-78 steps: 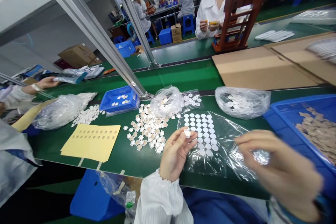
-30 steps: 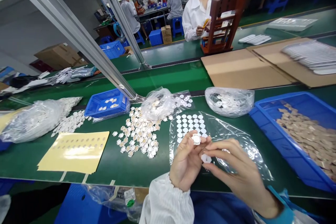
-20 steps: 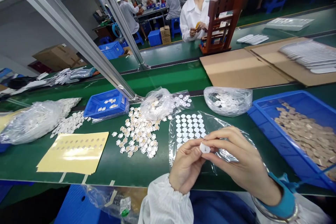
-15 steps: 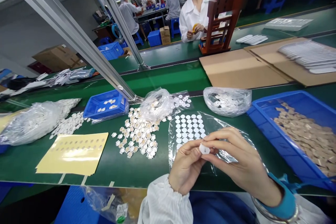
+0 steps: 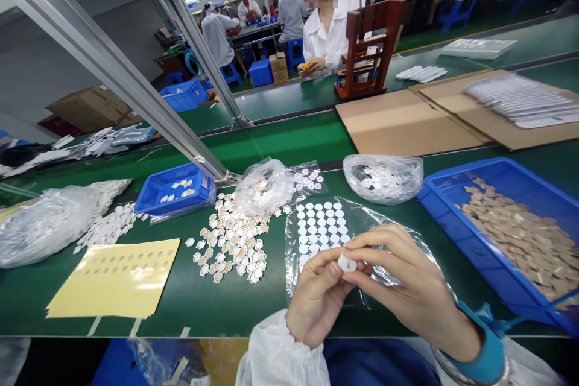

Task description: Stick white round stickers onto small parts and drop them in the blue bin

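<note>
Close to my body, over the near edge of the green table (image 5: 217, 295), my left hand (image 5: 316, 295) and my right hand (image 5: 407, 289) meet fingertip to fingertip. Between them they pinch a small white round disc (image 5: 347, 263). Just beyond my fingers lies a clear plastic sheet (image 5: 316, 226) carrying rows of white round stickers. To its left a loose heap of small white and tan round parts (image 5: 230, 241) is spread on the table.
A large blue bin of tan parts (image 5: 511, 235) stands at the right; a small blue tray (image 5: 174, 190) at the left. Clear bags of parts (image 5: 382, 176) lie behind, a yellow punched sheet (image 5: 113, 277) at front left. A slanted metal post (image 5: 117, 78) crosses. People in white work beyond.
My right hand came in from the right and brought a white piece onto the disc held by my left hand. Both hands have stayed joined on it for the last half second.
</note>
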Tool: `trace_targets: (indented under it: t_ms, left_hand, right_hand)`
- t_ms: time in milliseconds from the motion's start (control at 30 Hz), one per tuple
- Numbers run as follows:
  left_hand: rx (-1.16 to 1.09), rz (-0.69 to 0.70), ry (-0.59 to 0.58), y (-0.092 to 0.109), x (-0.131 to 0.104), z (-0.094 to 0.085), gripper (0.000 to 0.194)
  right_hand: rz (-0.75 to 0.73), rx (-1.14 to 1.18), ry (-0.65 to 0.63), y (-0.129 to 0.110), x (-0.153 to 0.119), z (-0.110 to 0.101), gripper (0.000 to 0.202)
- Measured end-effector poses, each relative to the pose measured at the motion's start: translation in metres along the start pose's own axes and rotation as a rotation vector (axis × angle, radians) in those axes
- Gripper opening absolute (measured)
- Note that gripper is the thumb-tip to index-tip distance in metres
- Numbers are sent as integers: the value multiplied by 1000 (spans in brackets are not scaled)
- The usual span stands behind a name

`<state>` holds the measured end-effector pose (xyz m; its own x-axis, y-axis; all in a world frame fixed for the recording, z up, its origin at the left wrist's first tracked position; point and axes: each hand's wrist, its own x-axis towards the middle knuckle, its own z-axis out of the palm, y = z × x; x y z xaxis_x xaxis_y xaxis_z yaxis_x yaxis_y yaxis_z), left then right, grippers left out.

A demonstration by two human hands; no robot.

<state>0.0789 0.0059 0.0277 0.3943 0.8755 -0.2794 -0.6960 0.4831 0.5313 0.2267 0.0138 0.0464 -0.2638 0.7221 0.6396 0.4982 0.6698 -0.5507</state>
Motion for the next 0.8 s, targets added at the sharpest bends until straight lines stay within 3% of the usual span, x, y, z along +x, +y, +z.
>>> trace_targets:
  t_ms: [367,600,700,800]
  left_hand:
    - [7,-15,41,0,-3,2,25]
    - [82,-129,154,0,6,2,14]
    - [178,-232,171,6,19,-17,20]
    - [327,-292,186,14,48,-61,27]
  right_hand:
    - [-29,-43,10,2,0,0,17]
    - [69,-10,134,3,-8,2,15]
    - [129,-128,143,6,-16,4,26]
    - [221,-245,134,9,-26,6,31]
